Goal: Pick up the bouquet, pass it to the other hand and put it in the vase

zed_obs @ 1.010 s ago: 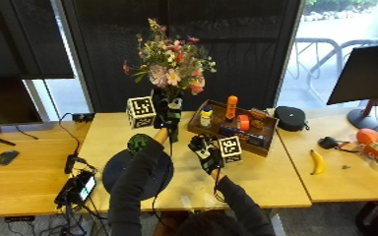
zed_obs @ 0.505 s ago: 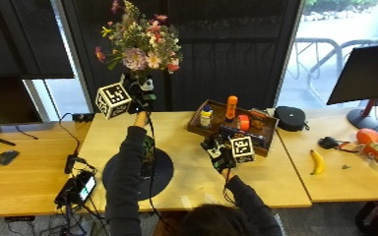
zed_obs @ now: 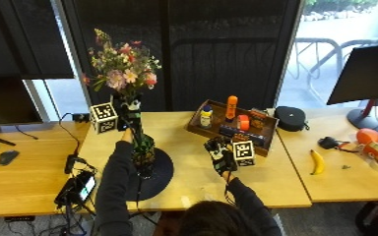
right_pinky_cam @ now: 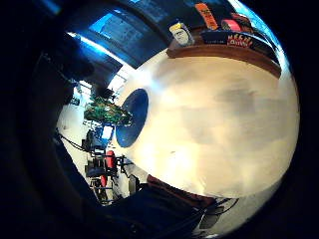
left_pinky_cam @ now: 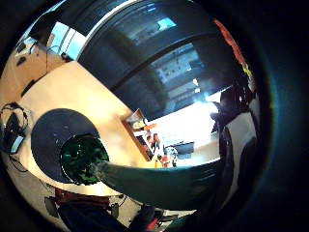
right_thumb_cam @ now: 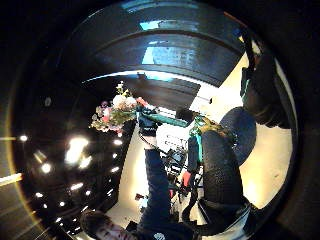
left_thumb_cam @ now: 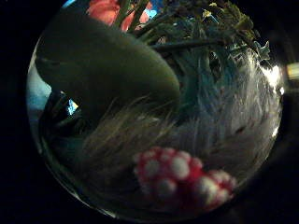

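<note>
I am holding the bouquet (zed_obs: 121, 73) in my left hand (zed_obs: 129, 109), stems right above the vase (zed_obs: 142, 150). My right hand (zed_obs: 218, 153) is hanging empty, fingers relaxed. Next, I think, I lower the stems straight in.

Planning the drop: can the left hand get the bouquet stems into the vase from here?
Probably yes: left hand holds the bouquet directly above the vase, nothing between; right hand is off aside.

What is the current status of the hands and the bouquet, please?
Left hand grips mixed-flower bouquet stems, held above dark green glass vase. Right hand open, empty, over table. Nothing blocking vase mouth.
</note>
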